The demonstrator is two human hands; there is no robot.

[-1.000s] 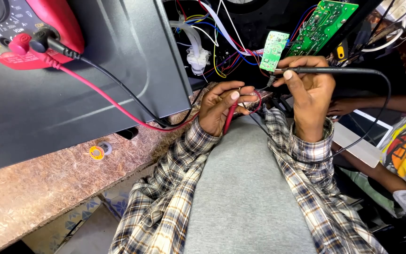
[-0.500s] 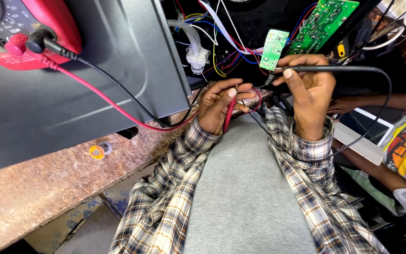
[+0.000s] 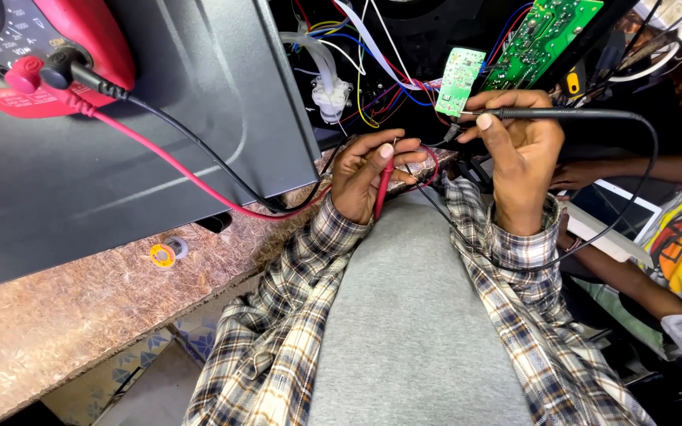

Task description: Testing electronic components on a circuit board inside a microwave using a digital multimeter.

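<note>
Little has moved since the earlier frames: both hands sit at centre frame as they did, the only shift I can log being a slight settling of the probe tips toward the wiring. Left hand (image 3: 369,177): fingers closed round the red probe (image 3: 383,189), which points down and toward the lap, its red lead (image 3: 159,158) running left across the grey panel (image 3: 120,142) to the red multimeter (image 3: 49,55) at the upper left of the frame. Right hand (image 3: 518,158): fingers pinched shut on the black probe (image 3: 562,114), held level, tip aimed left at the wire bundle (image 3: 372,87) just below the small green board (image 3: 461,79); a larger green board (image 3: 542,35) lies upper right. I judge the steadiness to mean a reading is being held rather than a new point sought; whether either tip touches metal I cannot tell. Speckled bench (image 3: 80,315) at lower left carries a small solder reel (image 3: 163,254). Another person's arm (image 3: 641,170) shows at the right edge, apart from the work.
</note>
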